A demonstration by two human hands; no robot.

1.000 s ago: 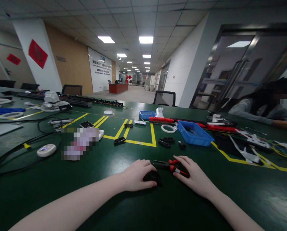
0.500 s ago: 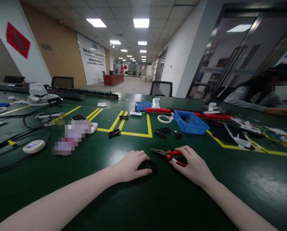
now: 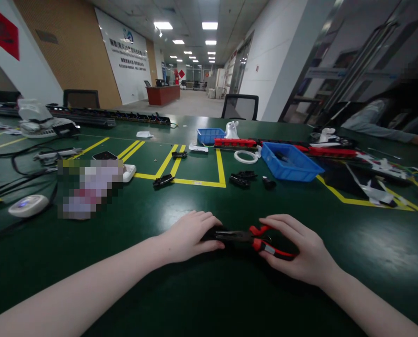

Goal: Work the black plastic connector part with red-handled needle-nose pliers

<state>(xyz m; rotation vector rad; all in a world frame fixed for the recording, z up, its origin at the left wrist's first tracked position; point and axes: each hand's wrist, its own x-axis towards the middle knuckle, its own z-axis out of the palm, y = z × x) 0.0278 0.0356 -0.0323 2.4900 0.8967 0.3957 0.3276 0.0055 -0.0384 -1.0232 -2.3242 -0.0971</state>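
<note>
My left hand (image 3: 191, 238) is closed around a small black part (image 3: 209, 233), mostly hidden by the fingers. In my right hand (image 3: 305, 252) is a pair of needle-nose pliers (image 3: 257, 242) with red handles, held a little apart between thumb and fingers. The pliers' jaws point left and reach the black part at my left fingertips; whether they grip it I cannot tell. Beyond my hands lie similar black parts (image 3: 164, 180), a pair of them (image 3: 240, 179) side by side, and a short black piece (image 3: 268, 182).
A blue bin (image 3: 289, 164) with dark pieces stands to the right, near a white ring (image 3: 246, 157). A smaller blue bin (image 3: 211, 135) is farther back. At left lie a blurred-out phone (image 3: 93, 187), a white oval device (image 3: 28, 206) and black cables. A person's sleeve (image 3: 373, 121) shows at right.
The pliers have come down and their jaws now overlap the black part in my left hand. My right hand has shifted right and lower. The whole view has tilted down slightly.
</note>
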